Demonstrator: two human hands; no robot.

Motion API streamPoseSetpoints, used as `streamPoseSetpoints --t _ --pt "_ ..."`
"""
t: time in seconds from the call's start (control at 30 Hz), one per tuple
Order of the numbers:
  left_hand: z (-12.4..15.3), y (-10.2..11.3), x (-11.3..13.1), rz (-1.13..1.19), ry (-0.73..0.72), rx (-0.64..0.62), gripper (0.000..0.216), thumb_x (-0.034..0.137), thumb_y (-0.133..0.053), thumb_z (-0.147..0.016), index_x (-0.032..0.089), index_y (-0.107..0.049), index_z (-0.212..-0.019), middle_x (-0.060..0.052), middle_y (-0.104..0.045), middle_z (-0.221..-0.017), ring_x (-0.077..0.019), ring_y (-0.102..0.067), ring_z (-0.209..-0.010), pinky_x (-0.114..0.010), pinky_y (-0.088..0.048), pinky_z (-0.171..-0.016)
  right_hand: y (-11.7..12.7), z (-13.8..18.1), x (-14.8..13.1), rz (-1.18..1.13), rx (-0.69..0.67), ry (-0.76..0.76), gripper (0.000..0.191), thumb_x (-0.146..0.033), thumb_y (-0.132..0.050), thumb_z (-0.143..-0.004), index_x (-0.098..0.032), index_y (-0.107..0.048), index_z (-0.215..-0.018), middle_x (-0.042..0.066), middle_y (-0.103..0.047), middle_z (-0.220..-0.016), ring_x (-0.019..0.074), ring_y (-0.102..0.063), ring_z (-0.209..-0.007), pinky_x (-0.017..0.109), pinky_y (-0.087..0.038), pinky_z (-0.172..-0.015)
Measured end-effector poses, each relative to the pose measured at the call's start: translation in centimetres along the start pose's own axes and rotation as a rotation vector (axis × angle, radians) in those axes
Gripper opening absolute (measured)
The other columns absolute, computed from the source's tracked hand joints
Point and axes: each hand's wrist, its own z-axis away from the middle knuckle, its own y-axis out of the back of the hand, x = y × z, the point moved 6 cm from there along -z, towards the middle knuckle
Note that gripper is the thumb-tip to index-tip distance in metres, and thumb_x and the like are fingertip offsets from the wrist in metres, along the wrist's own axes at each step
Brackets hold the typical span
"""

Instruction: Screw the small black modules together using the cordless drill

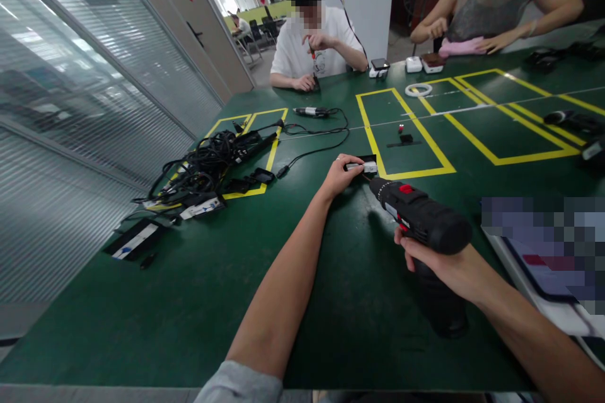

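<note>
A black cordless drill with red buttons is gripped by my right hand, its fingers wrapped round the handle near the trigger. The drill's chuck points left and away, its thin bit reaching the near side of a small black and white box-shaped part. Whether the bit touches that part I cannot tell. My left hand presses the part against the green table with its fingers, covering its left portion. A dark flat piece shows behind the white face.
Tangled black cables and black casings lie at left. An electric screwdriver with a cord lies farther back. Yellow tape outlines mark the table. A tablet-like device sits at right. Two people sit opposite, one holding a screwdriver.
</note>
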Motion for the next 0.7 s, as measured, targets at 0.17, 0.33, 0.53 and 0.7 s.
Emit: streamPoseSetpoints --t 0.17,0.33,0.53,0.7 --pt "0.01 0.01 0.07 -0.013 -0.008 0.01 0.019 0.029 -0.064 -0.08 0.018 -0.069 -0.094 -0.006 -0.063 -0.098 -0.0179 -0.057 -0.097 -0.031 -0.043 -0.092 -0.09 0.03 -0.14 0.018 -0.005 -0.003 0.017 -0.035 -0.057 -0.082 -0.018 -0.06 -0.082 0.002 -0.061 -0.062 0.02 -0.06 -0.063 0.035 -0.045 -0.065" --pt "-0.01 0.03 0.14 -0.029 -0.022 -0.001 0.019 0.029 -0.064 -0.08 0.018 -0.069 -0.095 -0.006 -0.064 -0.099 -0.0181 -0.057 -0.099 -0.032 -0.043 -0.093 -0.21 -0.12 -0.01 0.001 -0.004 0.0 0.017 -0.035 -0.056 -0.082 -0.018 -0.06 -0.084 0.002 -0.061 -0.063 0.0192 -0.059 -0.062 0.035 -0.045 -0.066" --pt "0.08 -0.05 0.03 -0.026 -0.018 0.012 0.019 0.028 -0.065 -0.079 0.018 -0.069 -0.095 -0.006 -0.063 -0.099 -0.0172 -0.057 -0.097 -0.03 -0.044 -0.09 -0.08 -0.09 0.15 0.018 -0.008 -0.013 0.016 -0.034 -0.055 -0.082 -0.018 -0.059 -0.082 0.002 -0.061 -0.062 0.0195 -0.059 -0.064 0.035 -0.044 -0.067" --pt "0.12 -0.11 0.05 -0.039 -0.01 0.019 0.02 0.029 -0.065 -0.08 0.018 -0.069 -0.096 -0.005 -0.064 -0.098 -0.0173 -0.057 -0.098 -0.031 -0.044 -0.092 0.05 0.12 -0.08 -0.02 -0.009 -0.008 0.018 -0.035 -0.056 -0.082 -0.018 -0.059 -0.085 0.0 -0.06 -0.062 0.0168 -0.057 -0.06 0.033 -0.043 -0.066"
